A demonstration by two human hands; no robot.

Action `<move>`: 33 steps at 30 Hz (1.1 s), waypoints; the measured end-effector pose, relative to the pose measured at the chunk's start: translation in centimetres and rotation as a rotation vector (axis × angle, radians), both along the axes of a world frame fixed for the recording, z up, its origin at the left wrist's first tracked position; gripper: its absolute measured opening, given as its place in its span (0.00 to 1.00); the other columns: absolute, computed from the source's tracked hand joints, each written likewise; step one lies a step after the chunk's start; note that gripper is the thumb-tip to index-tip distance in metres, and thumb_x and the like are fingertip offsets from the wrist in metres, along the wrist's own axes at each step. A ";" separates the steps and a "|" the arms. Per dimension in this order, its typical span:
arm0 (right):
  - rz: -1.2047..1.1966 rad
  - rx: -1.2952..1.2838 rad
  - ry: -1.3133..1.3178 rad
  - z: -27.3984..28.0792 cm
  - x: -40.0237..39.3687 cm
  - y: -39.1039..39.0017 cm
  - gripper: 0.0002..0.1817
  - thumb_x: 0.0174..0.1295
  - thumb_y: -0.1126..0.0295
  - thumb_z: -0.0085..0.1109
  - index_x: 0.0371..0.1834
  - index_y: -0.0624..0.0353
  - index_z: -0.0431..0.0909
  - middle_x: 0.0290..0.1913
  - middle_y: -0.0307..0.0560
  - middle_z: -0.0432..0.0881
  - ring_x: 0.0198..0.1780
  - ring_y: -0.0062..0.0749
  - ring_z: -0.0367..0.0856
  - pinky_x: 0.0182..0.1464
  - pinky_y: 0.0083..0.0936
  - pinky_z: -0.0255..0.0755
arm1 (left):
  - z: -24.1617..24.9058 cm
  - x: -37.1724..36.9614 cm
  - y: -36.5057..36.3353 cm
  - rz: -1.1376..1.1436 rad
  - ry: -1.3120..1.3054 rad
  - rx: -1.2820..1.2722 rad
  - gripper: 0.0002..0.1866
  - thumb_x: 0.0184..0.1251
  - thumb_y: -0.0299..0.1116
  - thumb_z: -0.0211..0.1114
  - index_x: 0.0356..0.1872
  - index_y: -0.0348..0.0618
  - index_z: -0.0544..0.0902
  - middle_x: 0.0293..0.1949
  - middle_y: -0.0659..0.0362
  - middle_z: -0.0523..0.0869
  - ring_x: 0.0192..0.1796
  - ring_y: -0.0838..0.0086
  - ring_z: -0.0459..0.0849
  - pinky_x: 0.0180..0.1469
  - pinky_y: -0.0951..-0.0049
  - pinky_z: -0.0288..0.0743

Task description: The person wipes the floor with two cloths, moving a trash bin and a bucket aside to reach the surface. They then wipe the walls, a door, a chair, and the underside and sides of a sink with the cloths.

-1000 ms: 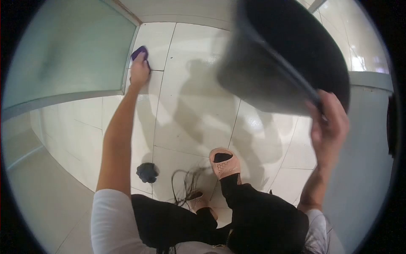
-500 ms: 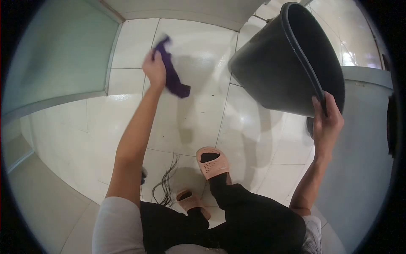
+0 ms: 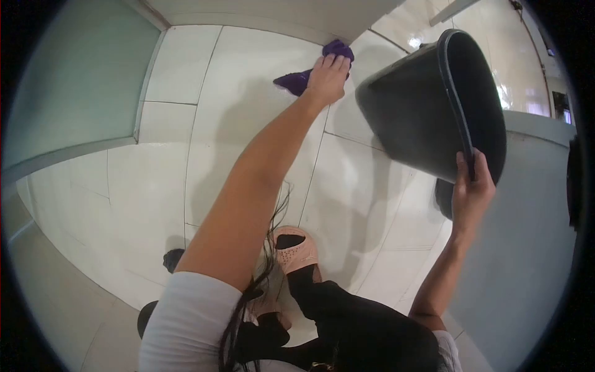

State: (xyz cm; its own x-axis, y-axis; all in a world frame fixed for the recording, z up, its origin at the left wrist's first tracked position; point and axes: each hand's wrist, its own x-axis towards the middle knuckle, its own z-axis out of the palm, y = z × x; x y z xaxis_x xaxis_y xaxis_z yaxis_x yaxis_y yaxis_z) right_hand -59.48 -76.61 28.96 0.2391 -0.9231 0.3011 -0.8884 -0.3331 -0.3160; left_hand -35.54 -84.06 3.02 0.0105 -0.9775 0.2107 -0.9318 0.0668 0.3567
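Note:
My left hand (image 3: 328, 80) reaches far forward, its fingers curled over a purple cloth (image 3: 294, 82) and pressing it on the tiled floor by the base of the wall. Part of the cloth bunches up past the fingertips; the palm side is hidden. On the right, a dark grey plastic trash bin (image 3: 412, 102) leans on its side, its mouth turned to the right. Thumb and fingers of my right hand (image 3: 474, 189) pinch the bin's near rim.
White floor tiles (image 3: 248, 161) lie between my feet and the wall (image 3: 266, 13). A frosted panel (image 3: 68, 80) stands at left, a grey cabinet-like surface (image 3: 514, 229) at right. My pink slipper (image 3: 297, 251) is below. A dark round object (image 3: 173, 260) sits at lower left.
My left hand has swung right and forward, bringing the purple cloth from the air down to the floor near the wall. The bin has shifted slightly, still gripped by my right hand.

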 end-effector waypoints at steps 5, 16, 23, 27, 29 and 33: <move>0.238 -0.137 -0.010 1.8 0.7 1.9 0.08 0.55 0.77 0.62 0.38 0.64 0.78 0.25 0.44 0.74 0.25 0.29 0.72 0.28 0.20 0.65 | -0.6 5.7 3.8 0.177 0.015 -0.057 0.27 0.55 0.31 0.53 0.58 0.32 0.66 0.57 0.47 0.72 0.62 0.59 0.69 0.66 0.58 0.55; 0.914 -0.475 -0.107 1.6 16.9 2.7 0.13 0.38 0.77 0.60 0.32 0.55 0.77 0.24 0.37 0.75 0.27 0.28 0.74 0.24 0.23 0.68 | 2.0 20.2 32.3 0.654 -0.165 0.062 0.30 0.51 0.24 0.55 0.59 0.30 0.62 0.60 0.40 0.66 0.62 0.48 0.64 0.66 0.56 0.56; 1.177 -0.001 0.165 -0.4 29.0 0.2 0.05 0.55 0.69 0.53 0.32 0.54 0.77 0.35 0.45 0.80 0.52 0.42 0.74 0.56 0.43 0.62 | 3.0 8.8 36.4 0.564 -0.056 0.181 0.30 0.51 0.32 0.58 0.59 0.36 0.66 0.57 0.37 0.66 0.58 0.38 0.62 0.62 0.47 0.58; 1.050 -0.734 -0.349 -1.9 28.8 0.3 0.12 0.54 0.67 0.56 0.42 0.53 0.78 0.44 0.51 0.78 0.54 0.44 0.72 0.62 0.49 0.55 | 2.2 10.5 31.6 0.602 -0.048 0.038 0.28 0.56 0.32 0.57 0.60 0.37 0.66 0.59 0.37 0.64 0.61 0.42 0.61 0.64 0.51 0.57; 0.911 -0.483 -0.432 -1.3 24.6 0.7 0.17 0.52 0.71 0.56 0.47 0.57 0.78 0.50 0.56 0.75 0.56 0.48 0.71 0.65 0.49 0.52 | 1.3 10.2 28.1 0.685 0.033 -0.006 0.26 0.58 0.31 0.55 0.60 0.37 0.65 0.60 0.37 0.63 0.63 0.44 0.60 0.65 0.52 0.56; 0.557 -0.188 -0.169 -13.8 11.9 -2.1 0.18 0.49 0.73 0.57 0.46 0.50 0.76 0.44 0.47 0.78 0.50 0.45 0.72 0.54 0.45 0.60 | 1.0 4.2 23.3 0.245 0.112 0.010 0.24 0.54 0.26 0.56 0.56 0.39 0.70 0.59 0.46 0.68 0.63 0.49 0.63 0.66 0.55 0.57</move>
